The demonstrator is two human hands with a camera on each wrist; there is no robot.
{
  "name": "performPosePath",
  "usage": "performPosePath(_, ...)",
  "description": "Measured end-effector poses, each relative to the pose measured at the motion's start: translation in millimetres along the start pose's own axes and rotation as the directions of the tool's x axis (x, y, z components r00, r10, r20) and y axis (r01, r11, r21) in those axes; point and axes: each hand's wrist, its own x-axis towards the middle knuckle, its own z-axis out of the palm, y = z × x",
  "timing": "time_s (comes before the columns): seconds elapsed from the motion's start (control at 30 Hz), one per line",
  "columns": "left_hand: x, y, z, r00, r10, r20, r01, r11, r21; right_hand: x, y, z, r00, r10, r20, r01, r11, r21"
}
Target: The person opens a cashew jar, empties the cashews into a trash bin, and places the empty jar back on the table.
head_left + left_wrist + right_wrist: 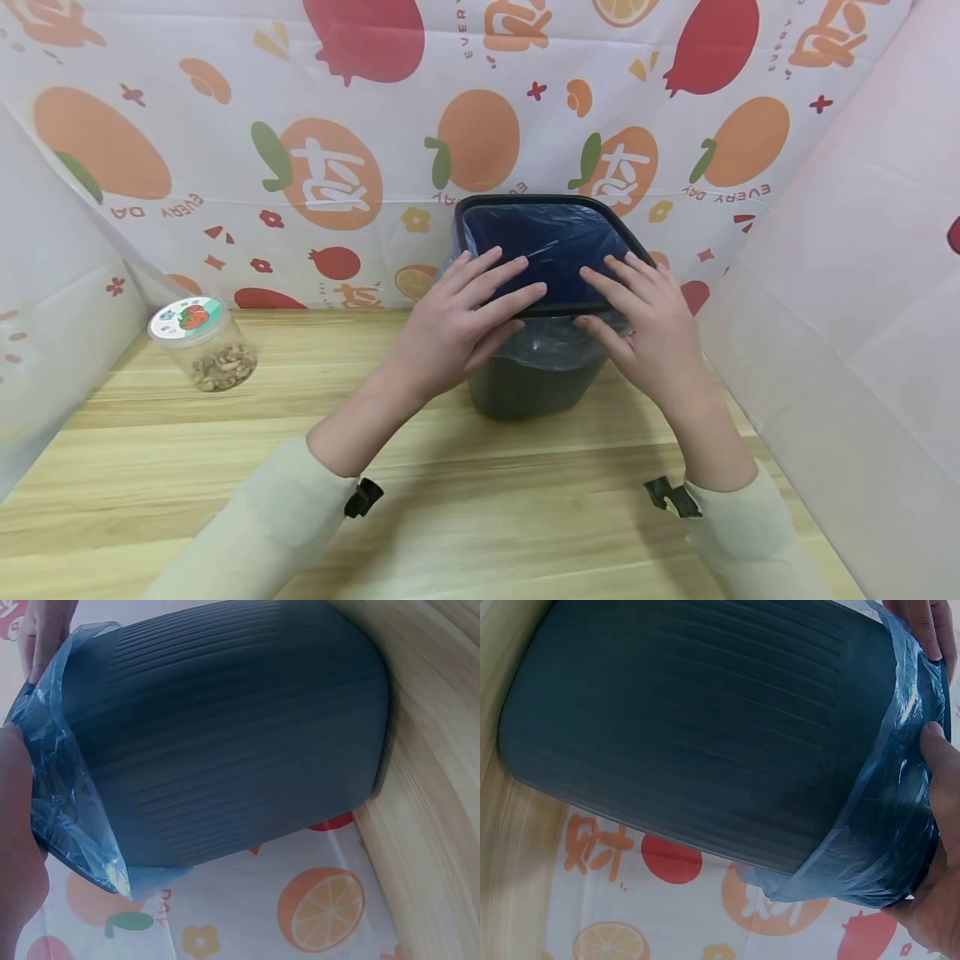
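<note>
Left hand [467, 315], right hand [651, 323]: fingers straight, spread | translucent bluish plastic liner [551, 348]: already cuffed over dark-grey plastic bin [534, 393] | left: perhaps smoothing

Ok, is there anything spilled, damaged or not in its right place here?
Nothing looks spilled or damaged. Only the thin, translucent plastic bag looks slightly untidy: its folded edge hangs wrinkled and uneven around the top of the dark grey, ribbed bin.

On your table [487, 517], the bin [534, 390] has the bag [551, 237] inside; left of it stands 1 jar [197, 343]. Behind is the cloth [405, 108]. Your left hand [465, 312] is at the rim's left, right hand [647, 312] at its right.
</note>
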Motion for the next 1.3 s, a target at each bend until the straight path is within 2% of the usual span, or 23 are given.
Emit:
performPosePath(0.73, -5.9, -8.5, -13.3, 1.000, 0.009, 0.004, -0.009, 1.000, 0.000, 6.0, -12.3, 7.3, 0.999, 0.022, 0.025, -0.022, 1.000, -0.015)
performPosePath(1.03, -10.9, -12.7, -21.9, 1.000, -0.011, -0.002, 0.011, 1.000, 0.004, 14.8, -19.2, 13.2, 1.000, -0.013, 0.009, 0.013, 1.000, -0.001)
performPosePath(1.3, -11.6, -14.7, -23.0, 1.000, -0.012, 0.008, 0.012, 1.000, -0.004, 15.5, -20.8, 13.9, 1.000, -0.007, 0.008, 0.007, 1.000, 0.000)
